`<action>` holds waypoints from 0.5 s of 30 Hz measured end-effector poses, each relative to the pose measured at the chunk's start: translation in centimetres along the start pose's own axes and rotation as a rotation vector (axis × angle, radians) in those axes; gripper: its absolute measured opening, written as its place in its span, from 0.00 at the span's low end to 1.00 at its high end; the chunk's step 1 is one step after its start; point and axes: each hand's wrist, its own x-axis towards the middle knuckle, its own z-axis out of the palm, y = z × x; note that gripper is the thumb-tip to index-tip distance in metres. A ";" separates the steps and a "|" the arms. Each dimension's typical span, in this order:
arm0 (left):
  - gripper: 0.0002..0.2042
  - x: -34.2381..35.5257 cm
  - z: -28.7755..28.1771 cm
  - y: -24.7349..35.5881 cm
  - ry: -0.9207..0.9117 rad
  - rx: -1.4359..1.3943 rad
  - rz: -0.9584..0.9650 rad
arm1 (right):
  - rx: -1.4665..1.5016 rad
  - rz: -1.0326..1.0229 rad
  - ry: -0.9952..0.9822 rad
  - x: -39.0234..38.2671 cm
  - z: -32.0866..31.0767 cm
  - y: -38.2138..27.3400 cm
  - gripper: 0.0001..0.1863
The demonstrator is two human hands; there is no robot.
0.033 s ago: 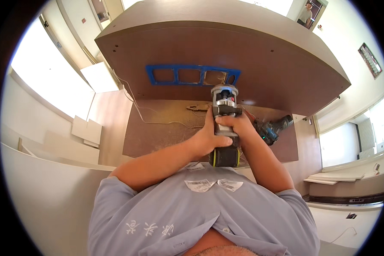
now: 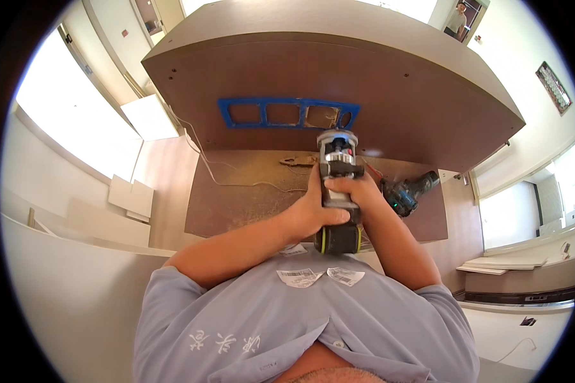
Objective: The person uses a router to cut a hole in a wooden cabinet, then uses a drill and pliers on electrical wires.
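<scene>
Silver-black router (image 2: pixel 340 199) — in both hands (image 2: pixel 309 209)

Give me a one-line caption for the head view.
Left hand and right hand hold a power tool near a blue template on a brown panel; a blue-black tool lies rightward.

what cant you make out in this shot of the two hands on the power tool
Head view: how the fingers of the left hand and right hand wrap underneath; the power tool hides them.
Head view: whether a bit protrudes; the tool's front end obscures it.
Head view: print on the white labels, too small.
Head view: details of the distant person, too small.
</scene>
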 end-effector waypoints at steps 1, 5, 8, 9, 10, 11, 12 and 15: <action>0.59 -0.7 0.3 -0.5 -0.014 0.137 -0.014 | 0.013 0.009 -0.007 -1.3 -0.4 0.2 0.24; 0.48 -2.5 -0.8 -0.6 -0.035 0.451 -0.076 | 0.037 -0.152 0.072 -5.0 -2.5 1.6 0.34; 0.34 -0.1 -4.2 0.8 0.098 0.447 -0.137 | 0.023 -0.231 0.098 -7.1 -4.8 2.2 0.41; 0.30 1.2 -5.1 1.2 0.208 0.433 -0.117 | -0.005 -0.271 0.123 -7.8 -5.3 2.5 0.42; 0.26 2.4 -5.6 1.8 0.315 0.420 -0.092 | -0.019 -0.285 0.164 -8.9 -5.3 2.5 0.42; 0.27 3.3 -5.7 2.3 0.369 0.227 -0.133 | 0.018 -0.301 0.167 -9.5 -5.4 3.1 0.42; 0.27 4.4 -5.4 2.7 0.417 0.032 -0.174 | 0.054 -0.319 0.172 -10.1 -5.6 3.5 0.41; 0.29 8.4 -5.5 2.9 0.434 -0.303 -0.244 | 0.136 -0.345 0.207 -11.2 -6.5 5.1 0.41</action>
